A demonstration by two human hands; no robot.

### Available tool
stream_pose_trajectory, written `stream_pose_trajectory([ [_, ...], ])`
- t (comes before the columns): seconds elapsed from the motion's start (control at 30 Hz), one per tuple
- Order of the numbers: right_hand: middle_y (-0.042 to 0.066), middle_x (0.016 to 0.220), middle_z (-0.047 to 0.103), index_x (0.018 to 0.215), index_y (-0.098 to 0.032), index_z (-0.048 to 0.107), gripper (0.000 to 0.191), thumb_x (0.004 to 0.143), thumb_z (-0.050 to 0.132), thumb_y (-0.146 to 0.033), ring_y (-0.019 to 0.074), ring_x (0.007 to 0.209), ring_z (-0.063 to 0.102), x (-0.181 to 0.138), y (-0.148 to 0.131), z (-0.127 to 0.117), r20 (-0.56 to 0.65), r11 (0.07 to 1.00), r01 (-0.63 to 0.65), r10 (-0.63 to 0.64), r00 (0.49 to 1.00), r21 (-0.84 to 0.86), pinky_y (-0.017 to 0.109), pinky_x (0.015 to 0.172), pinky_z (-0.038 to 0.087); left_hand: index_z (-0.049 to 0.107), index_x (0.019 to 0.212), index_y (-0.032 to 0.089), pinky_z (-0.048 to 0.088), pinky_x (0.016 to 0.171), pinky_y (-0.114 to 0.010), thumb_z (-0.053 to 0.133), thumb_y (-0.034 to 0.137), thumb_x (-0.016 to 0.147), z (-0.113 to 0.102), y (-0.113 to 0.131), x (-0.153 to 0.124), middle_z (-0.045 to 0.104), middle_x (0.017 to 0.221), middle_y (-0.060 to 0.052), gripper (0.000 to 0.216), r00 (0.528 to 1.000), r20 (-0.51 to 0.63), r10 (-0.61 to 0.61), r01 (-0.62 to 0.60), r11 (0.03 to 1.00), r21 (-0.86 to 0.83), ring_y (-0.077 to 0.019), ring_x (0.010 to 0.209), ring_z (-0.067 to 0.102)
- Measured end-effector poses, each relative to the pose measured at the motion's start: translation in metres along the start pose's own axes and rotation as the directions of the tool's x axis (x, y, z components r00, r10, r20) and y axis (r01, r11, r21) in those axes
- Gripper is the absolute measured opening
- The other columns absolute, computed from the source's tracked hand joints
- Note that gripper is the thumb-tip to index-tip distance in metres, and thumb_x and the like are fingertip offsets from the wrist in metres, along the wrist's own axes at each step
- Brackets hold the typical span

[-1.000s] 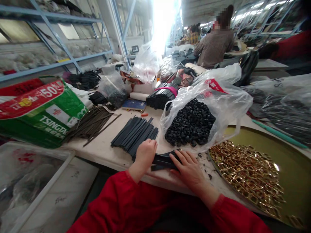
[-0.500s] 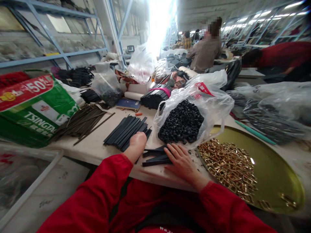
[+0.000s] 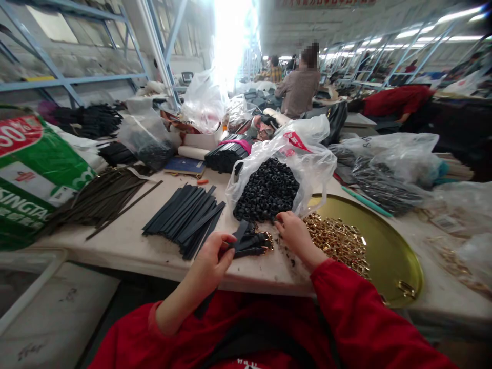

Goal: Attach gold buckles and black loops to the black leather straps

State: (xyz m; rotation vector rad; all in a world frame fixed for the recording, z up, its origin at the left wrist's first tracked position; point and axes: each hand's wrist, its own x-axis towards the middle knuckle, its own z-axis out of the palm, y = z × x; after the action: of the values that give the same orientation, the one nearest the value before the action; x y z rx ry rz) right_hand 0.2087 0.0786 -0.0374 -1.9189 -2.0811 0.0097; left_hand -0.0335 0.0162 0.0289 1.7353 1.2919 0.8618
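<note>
My left hand [image 3: 215,256] is closed on a black strap [image 3: 242,231], one end sticking up past the fingers and the other hanging toward my lap. Beside it lie several black straps with gold buckles [image 3: 253,245] at their ends. My right hand [image 3: 298,238] is pinched at the near edge of a clear plastic bag [image 3: 312,177] full of small black loops [image 3: 265,189]. Whatever its fingertips hold is too small to tell. Left of my left hand, a stack of plain black straps [image 3: 180,212] lies on the table [image 3: 130,233].
A gold tray [image 3: 395,256] of gold buckles [image 3: 338,241] stands at the right, with a teal stick [image 3: 367,201] behind it. Brown strips [image 3: 103,200] and a green bag [image 3: 34,179] are at the left. A blue notebook [image 3: 184,165] lies behind. Co-workers [image 3: 302,87] are farther off.
My left hand has left the strap stack and now holds one strap. My right hand has moved from the buckled straps up to the bag's edge. The view has turned right.
</note>
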Motion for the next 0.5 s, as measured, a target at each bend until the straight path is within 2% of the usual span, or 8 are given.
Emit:
stream_pose_trajectory([
  [0.07,0.01,0.088,0.059,0.088,-0.014,0.058,0.014,0.08,0.056,-0.025,0.021,0.081,0.058,0.008,0.004,0.006,0.04,1.0,-0.001,0.001,0.999,-0.024,0.028,0.07,0.041,0.046,0.113,0.016,0.044,0.061,-0.023,0.053,0.019,0.072,0.014,-0.004,0.005,0.058,0.08,-0.001,0.041,0.986,0.074,-0.152,0.164,0.967,-0.197,-0.0106,0.062,0.053],
  [0.17,0.011,0.083,0.06,0.08,-0.014,0.059,0.009,0.078,0.058,-0.023,0.0221,0.079,0.059,0.012,0.002,0.011,0.09,0.999,-0.009,0.013,0.996,-0.037,0.029,0.069,0.04,0.049,0.111,0.013,0.042,0.054,-0.019,0.053,0.016,0.069,0.029,-0.005,0.011,0.059,0.088,-0.004,0.042,0.904,0.259,-0.341,0.423,0.804,-0.417,-0.0075,0.059,0.053],
  [0.27,0.012,0.086,0.062,0.082,-0.013,0.06,0.012,0.082,0.052,-0.022,0.022,0.082,0.058,0.008,-0.002,0.006,0.106,1.0,-0.01,0.011,0.994,-0.018,0.03,0.07,0.039,0.055,0.103,0.012,0.04,0.049,-0.017,0.05,0.016,0.071,0.036,0.0,0.015,0.057,0.075,-0.001,0.032,0.837,0.361,-0.412,0.545,0.691,-0.475,-0.0053,0.053,0.049],
  [0.33,0.01,0.085,0.063,0.086,-0.014,0.06,0.016,0.083,0.05,-0.026,0.0202,0.079,0.058,0.0,-0.006,-0.003,0.133,0.987,-0.053,0.033,0.991,0.149,0.029,0.068,0.04,0.056,0.099,0.013,0.039,0.046,-0.016,0.049,0.018,0.072,0.038,0.003,0.017,0.054,0.064,0.002,0.028,0.821,0.375,-0.431,0.569,0.675,-0.47,-0.0056,0.049,0.048],
  [0.37,0.007,0.082,0.064,0.087,-0.015,0.06,0.018,0.082,0.052,-0.03,0.0189,0.075,0.058,-0.006,-0.008,-0.009,0.182,0.945,-0.103,0.047,0.982,0.309,0.028,0.066,0.041,0.057,0.097,0.014,0.039,0.045,-0.016,0.048,0.018,0.073,0.039,0.004,0.017,0.052,0.061,0.003,0.026,0.816,0.382,-0.434,0.575,0.675,-0.462,-0.0062,0.049,0.048],
  [0.4,0.005,0.078,0.064,0.086,-0.015,0.061,0.02,0.08,0.054,-0.034,0.0173,0.071,0.058,-0.012,-0.01,-0.014,0.253,0.852,-0.178,0.055,0.966,0.493,0.028,0.064,0.041,0.057,0.095,0.014,0.039,0.044,-0.017,0.048,0.019,0.073,0.039,0.004,0.018,0.052,0.059,0.004,0.024,0.813,0.387,-0.435,0.578,0.681,-0.45,-0.0067,0.048,0.048],
  [0.47,0.002,0.07,0.064,0.081,-0.016,0.061,0.026,0.075,0.058,-0.04,0.0143,0.062,0.056,-0.025,-0.016,-0.023,0.41,0.531,-0.361,0.027,0.912,0.767,0.026,0.059,0.041,0.056,0.093,0.014,0.038,0.043,-0.017,0.046,0.019,0.073,0.04,0.003,0.017,0.051,0.056,0.004,0.023,0.813,0.4,-0.423,0.571,0.715,-0.403,-0.007,0.046,0.047],
  [0.5,0.001,0.068,0.064,0.079,-0.016,0.061,0.028,0.073,0.06,-0.043,0.0131,0.06,0.055,-0.03,-0.019,-0.027,0.466,0.383,-0.431,0.002,0.885,0.817,0.025,0.057,0.041,0.056,0.092,0.014,0.037,0.042,-0.016,0.045,0.019,0.073,0.041,0.001,0.016,0.051,0.054,0.005,0.023,0.816,0.405,-0.413,0.559,0.744,-0.367,-0.007,0.045,0.046],
])
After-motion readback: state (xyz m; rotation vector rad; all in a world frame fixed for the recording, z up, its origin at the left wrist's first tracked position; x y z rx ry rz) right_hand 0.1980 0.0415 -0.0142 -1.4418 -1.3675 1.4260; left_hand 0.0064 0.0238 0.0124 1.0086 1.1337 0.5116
